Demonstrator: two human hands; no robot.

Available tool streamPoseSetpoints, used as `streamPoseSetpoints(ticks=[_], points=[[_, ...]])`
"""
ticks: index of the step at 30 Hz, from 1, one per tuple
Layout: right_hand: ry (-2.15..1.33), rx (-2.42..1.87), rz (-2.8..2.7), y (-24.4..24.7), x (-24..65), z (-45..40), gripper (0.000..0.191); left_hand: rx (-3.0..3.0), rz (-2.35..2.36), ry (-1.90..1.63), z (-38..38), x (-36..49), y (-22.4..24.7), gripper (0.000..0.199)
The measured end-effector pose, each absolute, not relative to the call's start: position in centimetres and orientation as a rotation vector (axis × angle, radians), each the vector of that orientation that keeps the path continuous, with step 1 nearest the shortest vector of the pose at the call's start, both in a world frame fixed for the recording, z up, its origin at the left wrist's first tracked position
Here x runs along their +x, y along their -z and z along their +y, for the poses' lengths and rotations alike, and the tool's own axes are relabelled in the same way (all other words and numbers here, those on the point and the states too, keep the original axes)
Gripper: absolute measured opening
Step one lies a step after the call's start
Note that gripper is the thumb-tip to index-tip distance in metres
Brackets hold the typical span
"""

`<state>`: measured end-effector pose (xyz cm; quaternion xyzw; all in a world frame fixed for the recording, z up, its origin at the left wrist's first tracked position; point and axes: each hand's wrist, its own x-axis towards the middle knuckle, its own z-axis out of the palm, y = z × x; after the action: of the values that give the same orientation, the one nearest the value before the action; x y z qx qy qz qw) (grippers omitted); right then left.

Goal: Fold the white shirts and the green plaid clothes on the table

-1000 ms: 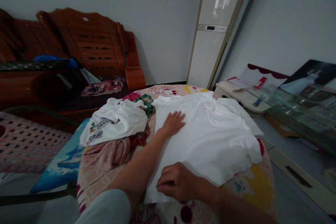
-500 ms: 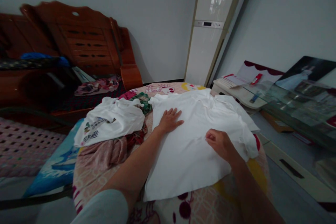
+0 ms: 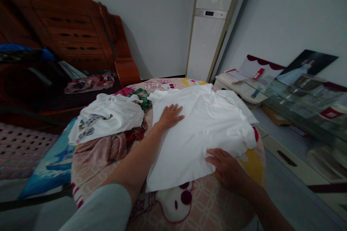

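The left hand [image 3: 170, 116] lies palm down on the white shirt [image 3: 187, 144], opened flat with the fingers a little spread and nothing gripped. The right hand [image 3: 225, 168] is half-open at the shirt's near edge, fingers parted and slightly bent, with nothing visible in its grasp; whether the fingertips press on the cloth or hover just over it cannot be told.

The shirt is spread over the middle and right of the round table, its long axis slanting from the near left corner to the far right. The smooth, broad end points toward the near left; the creased end, with folds and raised seams, points to the far right. The fabric looks thin, soft and matte.

Beneath it, the tablecloth [image 3: 206, 202] is pinkish, patterned with pale interlocking rings and cartoon figures. Left of the shirt sits a crumpled white garment [image 3: 116, 113] with dark print, partly over a wrinkled dusty-pink cloth [image 3: 104, 149]. Farther out stand a glossy carved wooden chair [image 3: 73, 39] and, on the right, a glass shelf [image 3: 295, 108].
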<state>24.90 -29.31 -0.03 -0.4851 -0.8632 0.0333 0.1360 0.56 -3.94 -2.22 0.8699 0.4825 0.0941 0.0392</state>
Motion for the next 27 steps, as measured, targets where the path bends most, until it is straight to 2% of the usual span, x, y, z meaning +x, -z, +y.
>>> streamPoseSetpoints(ticks=[4,14,18,27], points=[[0.183,-1.31,-2.458,1.1,24.4,-28.3,0.03,2.654,1.492,-0.286,-4.0,0.6,2.1,0.062],[0.274,-1.303,-2.402,1.4,23.3,-27.8,0.024,2.672,1.492,-0.287,-3.8,0.6,2.3,0.06],[0.181,-1.325,-2.247,1.7,24.4,-27.5,0.032,2.665,1.488,-0.279,-3.9,0.5,2.1,0.06],[-0.003,-1.469,-2.472,-0.3,25.7,-28.4,0.022,2.668,1.519,-0.29,-4.1,0.6,2.0,0.059]])
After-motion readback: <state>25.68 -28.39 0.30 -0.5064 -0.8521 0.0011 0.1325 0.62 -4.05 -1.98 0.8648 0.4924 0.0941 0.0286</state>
